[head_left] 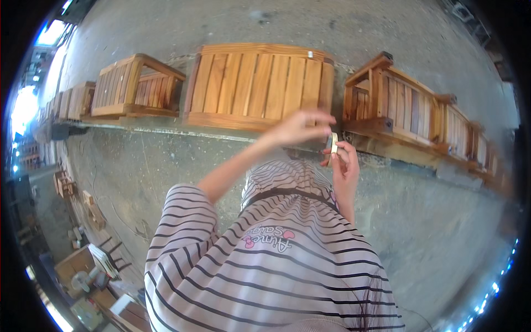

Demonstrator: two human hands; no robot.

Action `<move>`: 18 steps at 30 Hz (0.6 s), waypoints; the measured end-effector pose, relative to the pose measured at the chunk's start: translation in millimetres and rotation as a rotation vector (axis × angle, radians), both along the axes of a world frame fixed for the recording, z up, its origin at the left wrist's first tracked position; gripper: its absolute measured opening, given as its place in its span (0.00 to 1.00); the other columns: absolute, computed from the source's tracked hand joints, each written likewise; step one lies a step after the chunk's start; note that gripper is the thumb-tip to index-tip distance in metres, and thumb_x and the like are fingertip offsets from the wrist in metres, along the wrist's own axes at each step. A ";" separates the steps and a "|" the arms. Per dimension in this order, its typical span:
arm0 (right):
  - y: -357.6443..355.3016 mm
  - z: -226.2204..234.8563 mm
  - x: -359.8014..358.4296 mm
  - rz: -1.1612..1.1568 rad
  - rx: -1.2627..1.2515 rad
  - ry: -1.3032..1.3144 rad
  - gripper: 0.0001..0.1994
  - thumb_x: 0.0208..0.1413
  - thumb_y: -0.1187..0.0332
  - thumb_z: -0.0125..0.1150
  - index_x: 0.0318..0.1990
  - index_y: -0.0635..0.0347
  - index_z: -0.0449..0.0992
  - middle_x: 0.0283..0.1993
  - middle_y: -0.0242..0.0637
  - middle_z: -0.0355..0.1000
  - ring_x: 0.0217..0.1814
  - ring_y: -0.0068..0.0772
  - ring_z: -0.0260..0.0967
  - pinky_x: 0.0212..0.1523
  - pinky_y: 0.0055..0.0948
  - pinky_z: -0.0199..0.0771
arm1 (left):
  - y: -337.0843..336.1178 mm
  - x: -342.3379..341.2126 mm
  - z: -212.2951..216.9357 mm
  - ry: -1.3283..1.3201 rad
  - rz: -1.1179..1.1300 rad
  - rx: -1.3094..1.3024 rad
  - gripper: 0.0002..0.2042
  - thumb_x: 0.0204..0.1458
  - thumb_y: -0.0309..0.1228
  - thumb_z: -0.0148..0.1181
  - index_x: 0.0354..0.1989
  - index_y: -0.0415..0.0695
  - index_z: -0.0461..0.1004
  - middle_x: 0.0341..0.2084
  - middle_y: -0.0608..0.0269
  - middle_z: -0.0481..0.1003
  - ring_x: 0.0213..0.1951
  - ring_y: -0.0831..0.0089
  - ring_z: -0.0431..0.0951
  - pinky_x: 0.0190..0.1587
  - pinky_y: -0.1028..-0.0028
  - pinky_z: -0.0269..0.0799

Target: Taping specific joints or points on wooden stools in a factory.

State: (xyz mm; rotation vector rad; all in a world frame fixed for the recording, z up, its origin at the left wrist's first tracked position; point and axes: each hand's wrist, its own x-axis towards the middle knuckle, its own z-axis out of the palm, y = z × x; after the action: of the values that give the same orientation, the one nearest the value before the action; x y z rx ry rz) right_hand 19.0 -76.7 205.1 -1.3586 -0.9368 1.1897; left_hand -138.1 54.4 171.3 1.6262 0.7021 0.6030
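My right hand (345, 161) is closed, its thumb and fingers pinching a narrow, pale roll of tape (334, 145) in front of my waist. Just left of and above the roll is my left hand (301, 126), smeared by motion. Its fingers point right toward the roll; whether they hold anything does not show. Beyond both hands stands a slatted wooden piece (257, 83) like a small table or bench, with a small white tag (310, 54) on its far rail.
Wooden slatted furniture runs in a row across the concrete floor (182, 160), with one piece (138, 86) to the left and more (406, 105) to the right. At the lower left are boxes, a fan (81, 281) and wooden parts (95, 213).
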 end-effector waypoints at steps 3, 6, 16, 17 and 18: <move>5.7 0.5 -8.1 0.092 -0.010 0.008 0.13 0.61 0.81 0.49 0.52 0.63 0.65 0.40 0.40 0.74 0.32 0.25 0.72 0.34 0.19 0.71 | -50.8 -5.5 13.0 -0.039 0.191 0.055 0.14 0.47 0.30 0.68 0.43 0.43 0.80 0.47 0.55 0.76 0.50 0.63 0.76 0.54 0.68 0.71; 11.5 -2.1 -15.0 0.185 0.014 0.011 0.15 0.61 0.81 0.49 0.55 0.62 0.64 0.40 0.39 0.74 0.31 0.24 0.72 0.32 0.19 0.71 | -72.2 -10.3 17.0 -0.032 0.417 0.083 0.10 0.45 0.27 0.69 0.38 0.43 0.82 0.42 0.56 0.77 0.46 0.64 0.78 0.49 0.70 0.72; 41.3 22.2 -60.6 0.300 0.000 -0.037 0.19 0.61 0.80 0.52 0.60 0.61 0.61 0.40 0.36 0.73 0.38 0.21 0.69 0.42 0.20 0.70 | -79.3 -40.2 39.7 -0.068 0.796 0.152 0.06 0.45 0.23 0.67 0.33 0.41 0.82 0.32 0.60 0.76 0.36 0.68 0.77 0.40 0.72 0.72; 49.6 19.2 -61.8 0.340 0.059 -0.144 0.17 0.61 0.80 0.52 0.57 0.63 0.64 0.39 0.35 0.73 0.39 0.20 0.68 0.42 0.19 0.69 | -77.8 -43.3 45.1 -0.095 0.845 0.134 0.06 0.45 0.22 0.67 0.33 0.41 0.82 0.32 0.60 0.76 0.36 0.68 0.77 0.40 0.73 0.71; 58.3 17.0 -65.1 0.378 0.119 -0.250 0.15 0.61 0.80 0.52 0.55 0.64 0.67 0.39 0.34 0.72 0.40 0.18 0.67 0.42 0.18 0.68 | -74.0 -47.4 49.6 -0.092 0.856 0.129 0.06 0.45 0.22 0.67 0.33 0.41 0.82 0.32 0.60 0.76 0.36 0.68 0.77 0.40 0.73 0.71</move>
State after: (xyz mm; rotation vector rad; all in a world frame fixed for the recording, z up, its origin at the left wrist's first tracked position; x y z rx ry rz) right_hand -46.0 -18.4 222.1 -1.2880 -1.4689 1.2352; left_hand -185.5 -19.6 220.9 1.3527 1.3181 1.3442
